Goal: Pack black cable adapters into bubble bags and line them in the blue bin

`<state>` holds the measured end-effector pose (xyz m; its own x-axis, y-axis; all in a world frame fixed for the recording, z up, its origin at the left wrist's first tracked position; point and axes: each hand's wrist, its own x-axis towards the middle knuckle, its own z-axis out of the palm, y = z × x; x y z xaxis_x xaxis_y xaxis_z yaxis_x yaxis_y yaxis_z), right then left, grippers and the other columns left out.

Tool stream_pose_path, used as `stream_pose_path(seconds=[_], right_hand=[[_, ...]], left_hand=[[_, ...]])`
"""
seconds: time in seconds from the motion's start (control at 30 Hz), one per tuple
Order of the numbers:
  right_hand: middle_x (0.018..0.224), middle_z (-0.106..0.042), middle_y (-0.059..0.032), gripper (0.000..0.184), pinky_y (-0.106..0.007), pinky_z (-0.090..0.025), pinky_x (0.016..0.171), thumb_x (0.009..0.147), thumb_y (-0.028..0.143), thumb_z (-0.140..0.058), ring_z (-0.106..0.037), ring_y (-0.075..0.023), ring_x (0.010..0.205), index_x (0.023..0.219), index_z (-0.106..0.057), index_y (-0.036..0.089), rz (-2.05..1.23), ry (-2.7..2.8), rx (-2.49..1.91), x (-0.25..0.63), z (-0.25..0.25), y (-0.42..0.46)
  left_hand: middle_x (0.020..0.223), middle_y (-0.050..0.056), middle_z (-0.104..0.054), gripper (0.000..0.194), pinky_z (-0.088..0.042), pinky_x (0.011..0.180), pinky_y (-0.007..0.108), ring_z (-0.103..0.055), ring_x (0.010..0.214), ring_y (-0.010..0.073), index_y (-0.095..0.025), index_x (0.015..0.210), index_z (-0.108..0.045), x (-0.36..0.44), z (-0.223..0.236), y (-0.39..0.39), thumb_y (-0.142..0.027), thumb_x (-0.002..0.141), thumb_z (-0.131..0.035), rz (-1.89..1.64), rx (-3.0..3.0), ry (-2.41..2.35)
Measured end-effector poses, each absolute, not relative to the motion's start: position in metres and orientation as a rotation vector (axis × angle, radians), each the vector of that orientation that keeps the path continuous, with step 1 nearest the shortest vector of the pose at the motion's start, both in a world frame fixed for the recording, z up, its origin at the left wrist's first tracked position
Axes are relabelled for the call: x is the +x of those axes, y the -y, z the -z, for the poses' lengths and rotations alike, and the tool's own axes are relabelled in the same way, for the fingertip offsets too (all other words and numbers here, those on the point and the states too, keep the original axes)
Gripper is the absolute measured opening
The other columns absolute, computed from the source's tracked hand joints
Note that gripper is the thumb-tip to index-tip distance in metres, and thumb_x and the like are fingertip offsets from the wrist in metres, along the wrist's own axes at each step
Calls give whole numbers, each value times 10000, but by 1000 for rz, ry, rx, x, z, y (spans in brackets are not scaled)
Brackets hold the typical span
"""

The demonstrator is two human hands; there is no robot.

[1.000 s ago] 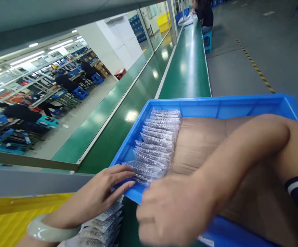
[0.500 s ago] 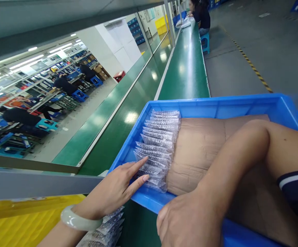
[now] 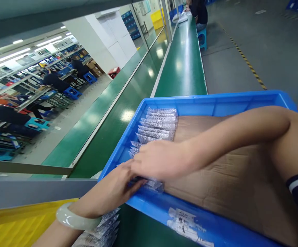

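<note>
A blue plastic crate [image 3: 208, 97] holds a row of clear bubble-wrap bags [image 3: 159, 125] along its left side, leaning on one another. Brown cardboard [image 3: 215, 178] covers the rest of the crate's floor. Over the near part of the row reaches my right hand [image 3: 159, 159], smeared by motion, its fingers hidden from view. My left hand [image 3: 120, 183], with a pale bangle at the wrist, rests at the bags by the crate's near left corner. Its thumb stands apart from the fingers, whose tips are covered by my right hand.
Under the crate runs a green bench top [image 3: 182, 68]. More bubble-wrap bags [image 3: 105, 230] lie below my left wrist, beside a yellow bin [image 3: 23, 223]. A grey metal bar [image 3: 36, 192] crosses at left. A person [image 3: 200, 13] sits at the far end.
My right hand has moved from the crate's near rim up and left onto the bags, uncovering a paper label on the rim. My left hand stays by the bags. The view has shifted slightly.
</note>
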<state>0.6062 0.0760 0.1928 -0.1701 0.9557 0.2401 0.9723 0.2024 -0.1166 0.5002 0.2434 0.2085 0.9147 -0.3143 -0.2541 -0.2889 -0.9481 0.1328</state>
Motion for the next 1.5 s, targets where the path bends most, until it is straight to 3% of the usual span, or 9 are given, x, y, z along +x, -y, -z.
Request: stream_pose_path(seconds=[0.1, 0.3, 0.4, 0.6, 0.87, 1.13, 1.23, 1.37, 1.5], right_hand=[[872, -655, -97, 210, -322, -432, 648, 879, 80, -443, -585, -193, 754, 879, -652, 103, 25, 2273, -2011, 634, -183, -90], [1074, -581, -127, 235, -355, -413, 850, 891, 217, -503, -525, -228, 958, 1050, -617, 87, 158, 2353, -1766, 642, -155, -101], [1113, -543, -128, 260, -356, -420, 793, 865, 255, -538, -492, -254, 984, 1062, -605, 100, 193, 2270, -1829, 637, -144, -101], [1130, -520, -145, 295, -372, -402, 760, 959, 207, -332, -462, -252, 981, 1037, -609, 145, 404, 2202, -1814, 636, -123, -103], [1148, -508, -129, 260, -364, -373, 771, 948, 223, -402, -440, -248, 996, 1018, -651, 199, 469, 2190, -1743, 645, -113, -105], [1105, -528, -124, 283, -373, -348, 779, 955, 212, -384, -445, -261, 1029, 991, -663, 183, 495, 2284, -1769, 653, -122, -101], [1121, -526, -124, 256, -381, -351, 790, 948, 212, -401, -444, -260, 1033, 1013, -648, 191, 498, 2278, -1779, 655, -124, -101], [1144, -525, -122, 209, -369, -367, 773, 885, 213, -511, -438, -269, 1044, 1049, -639, 194, 410, 2257, -1833, 656, -127, -104], [1181, -517, -120, 296, -367, -386, 764, 846, 224, -536, -441, -288, 1055, 1126, -617, 174, 315, 2251, -1883, 653, -133, -105]], left_hand=[[1206, 58, -588, 322, -501, 926, 308, -587, 1066, 199, -241, 1187, -598, 503, -206, -241, -369, 944, -431, 504, 2968, 397], [1208, 62, -589, 318, -470, 977, 352, -566, 1106, 227, -233, 1110, -623, 506, -209, -241, -424, 926, -446, 592, 2982, 311], [1168, 61, -619, 328, -481, 945, 352, -593, 1058, 217, -230, 1114, -621, 508, -210, -238, -430, 929, -437, 669, 2969, 299], [1135, 73, -647, 409, -462, 956, 406, -602, 1055, 255, -220, 1132, -625, 507, -211, -233, -511, 913, -439, 710, 2996, 265], [1264, 110, -595, 546, -427, 1003, 454, -553, 1156, 294, -165, 1272, -545, 506, -210, -227, -544, 899, -424, 776, 3034, 206], [1184, 123, -638, 579, -495, 889, 428, -614, 1054, 311, -168, 1230, -579, 520, -205, -225, -600, 876, -429, 875, 2996, 152], [1260, 132, -594, 608, -478, 931, 430, -577, 1125, 322, -165, 1221, -590, 522, -200, -225, -630, 864, -429, 942, 2966, 147], [1270, 114, -589, 585, -454, 981, 418, -561, 1154, 294, -170, 1236, -580, 516, -198, -224, -608, 896, -394, 828, 2959, 129], [1206, 133, -605, 535, -495, 908, 413, -609, 1050, 291, -172, 1132, -636, 506, -203, -223, -584, 914, -374, 548, 3149, 145]])
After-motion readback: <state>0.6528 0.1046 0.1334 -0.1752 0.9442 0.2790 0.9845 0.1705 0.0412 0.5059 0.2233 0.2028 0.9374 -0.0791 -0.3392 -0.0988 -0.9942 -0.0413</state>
